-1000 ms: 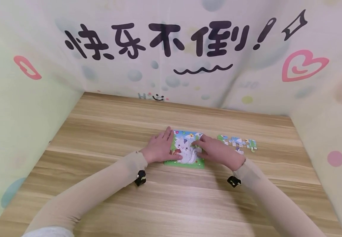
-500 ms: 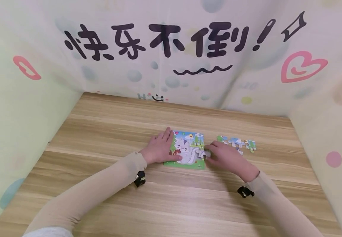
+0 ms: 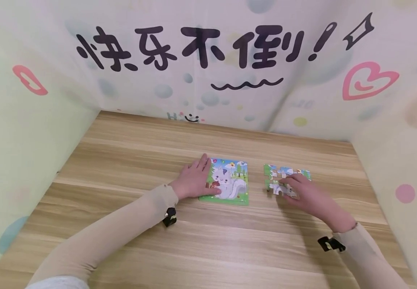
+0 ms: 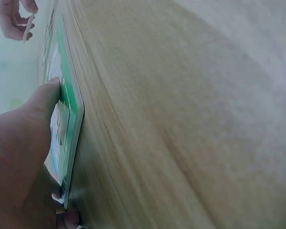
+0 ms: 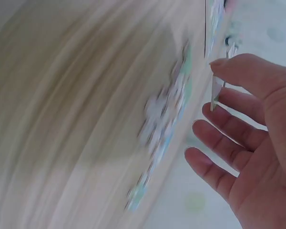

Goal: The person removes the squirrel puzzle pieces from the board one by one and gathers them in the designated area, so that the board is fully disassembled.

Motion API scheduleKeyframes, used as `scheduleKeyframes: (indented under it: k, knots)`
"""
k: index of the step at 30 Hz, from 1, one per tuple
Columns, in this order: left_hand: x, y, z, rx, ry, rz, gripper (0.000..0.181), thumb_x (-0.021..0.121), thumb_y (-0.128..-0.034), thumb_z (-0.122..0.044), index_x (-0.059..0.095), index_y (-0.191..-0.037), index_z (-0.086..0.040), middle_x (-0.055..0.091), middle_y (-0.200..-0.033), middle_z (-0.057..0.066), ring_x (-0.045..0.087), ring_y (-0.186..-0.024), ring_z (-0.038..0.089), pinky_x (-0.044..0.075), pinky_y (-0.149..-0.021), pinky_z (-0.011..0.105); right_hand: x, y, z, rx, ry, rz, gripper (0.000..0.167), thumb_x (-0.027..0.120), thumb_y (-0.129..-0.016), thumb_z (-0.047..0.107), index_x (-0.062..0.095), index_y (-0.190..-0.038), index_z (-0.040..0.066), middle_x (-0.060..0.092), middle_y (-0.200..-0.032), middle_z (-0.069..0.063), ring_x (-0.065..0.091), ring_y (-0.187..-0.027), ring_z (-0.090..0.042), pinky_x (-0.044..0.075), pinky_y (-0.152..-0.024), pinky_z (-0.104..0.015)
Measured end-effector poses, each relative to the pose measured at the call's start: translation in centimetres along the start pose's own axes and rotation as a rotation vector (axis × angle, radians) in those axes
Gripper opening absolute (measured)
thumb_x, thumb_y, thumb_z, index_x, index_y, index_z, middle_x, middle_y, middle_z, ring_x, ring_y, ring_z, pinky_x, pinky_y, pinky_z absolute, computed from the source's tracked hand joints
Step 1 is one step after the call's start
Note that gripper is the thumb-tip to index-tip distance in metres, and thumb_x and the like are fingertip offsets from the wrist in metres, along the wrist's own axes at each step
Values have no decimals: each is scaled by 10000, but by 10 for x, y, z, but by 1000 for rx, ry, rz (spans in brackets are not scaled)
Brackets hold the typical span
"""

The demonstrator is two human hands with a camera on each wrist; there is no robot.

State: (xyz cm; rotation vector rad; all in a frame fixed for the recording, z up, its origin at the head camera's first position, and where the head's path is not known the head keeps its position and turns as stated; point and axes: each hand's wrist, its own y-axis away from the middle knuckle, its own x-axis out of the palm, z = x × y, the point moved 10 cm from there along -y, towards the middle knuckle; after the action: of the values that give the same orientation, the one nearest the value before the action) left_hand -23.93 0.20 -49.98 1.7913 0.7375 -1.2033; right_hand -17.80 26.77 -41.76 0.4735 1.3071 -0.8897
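Since the earlier frames, the right hand (image 3: 311,198) has travelled away from the picture board (image 3: 234,189), carrying a puzzle piece (image 5: 216,90) over to the loose pieces (image 3: 270,169). It pinches that piece between thumb and index finger; in its wrist view the other three fingers are loosely bent and spread apart. The left hand (image 3: 192,178) has stayed put, its fingers extended along the board's left side and its thumb pressing flat on the printed face.

One square board lies flat on the table (image 3: 194,249), near its middle, showing a pale bushy-tailed animal. To its right, apart from it, three loose pieces can be counted in the far row. More lie nearer, but the right hand and its piece cover part of them, so their full number cannot be told. One piece is held.

Two arms reach in from the lower corners in beige sleeves (image 3: 121,228), each with a black wrist device (image 3: 170,216). The left forearm slants up to the board, palm down; the right hand points leftward above the pieces, palm turned inward.
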Motion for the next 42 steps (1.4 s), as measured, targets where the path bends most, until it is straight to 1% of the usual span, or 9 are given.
scheduleKeyframes:
  k: [6,10,15,18,23,30,35,37,42]
  knots:
    - [-6,5,-1,13,19,-29,1185,536,-899,-813,124,-1658,0,37,-1741,193,189,-1582,359,343,-1176,594,-15,24,-25,40,-58,-34,481,876,-767,-16,688,-1209,-21,662,-1111,-153,669,-980,-354,588,-778,-500]
    - [-9,8,-1,17,17,-38,1182,541,-900,-809,137,-1656,5,51,-1740,196,205,-1577,359,355,-1167,590,-17,39,-44,81,-52,-39,457,871,-769,-23,694,-1190,-17,665,-1088,-158,678,-950,-364,593,-746,-488]
    - [-8,8,-1,19,16,-34,1190,533,-897,-818,125,-1658,0,41,-1741,194,198,-1580,359,351,-1168,598,-14,56,-63,149,-16,-1,429,858,-791,-19,694,-1187,-39,671,-1057,-182,687,-933,-383,591,-742,-528]
    - [-8,8,-2,20,22,-28,1183,538,-902,-808,119,-1659,-2,35,-1741,192,193,-1581,360,341,-1175,602,-9,62,-71,192,-10,45,441,840,-821,-3,671,-1224,-65,685,-1073,-221,687,-951,-417,581,-781,-580]
    - [-8,7,-3,18,34,-19,1169,546,-913,-789,117,-1658,4,32,-1741,197,181,-1584,363,331,-1183,603,-7,66,-77,190,-18,54,435,836,-823,2,668,-1214,-86,709,-1094,-245,689,-953,-416,568,-819,-611]
    - [-6,3,-1,15,9,-11,1182,525,-911,-805,86,-1660,-3,16,-1741,192,172,-1589,349,338,-1184,587,-9,64,-80,150,-8,4,358,873,-770,-35,738,-1102,-31,702,-1027,-159,685,-877,-321,598,-735,-489]
    - [-7,4,-2,25,21,-22,1178,540,-909,-797,111,-1658,4,40,-1741,198,186,-1584,356,336,-1187,578,-6,66,-89,212,-25,38,324,855,-813,-4,741,-1115,-23,690,-1049,-164,675,-904,-315,589,-757,-497]
    - [-6,4,-2,23,18,-17,1184,530,-905,-809,105,-1660,-2,31,-1742,194,180,-1586,353,334,-1190,575,-4,68,-93,245,-37,58,330,844,-830,9,729,-1136,-38,684,-1061,-178,676,-923,-331,584,-773,-521]
    - [-5,5,-2,18,13,-14,1188,523,-901,-819,105,-1662,-9,30,-1743,187,182,-1586,348,334,-1190,571,-3,71,-97,286,-55,77,337,833,-851,30,712,-1150,-66,682,-1059,-189,681,-940,-361,577,-800,-557]
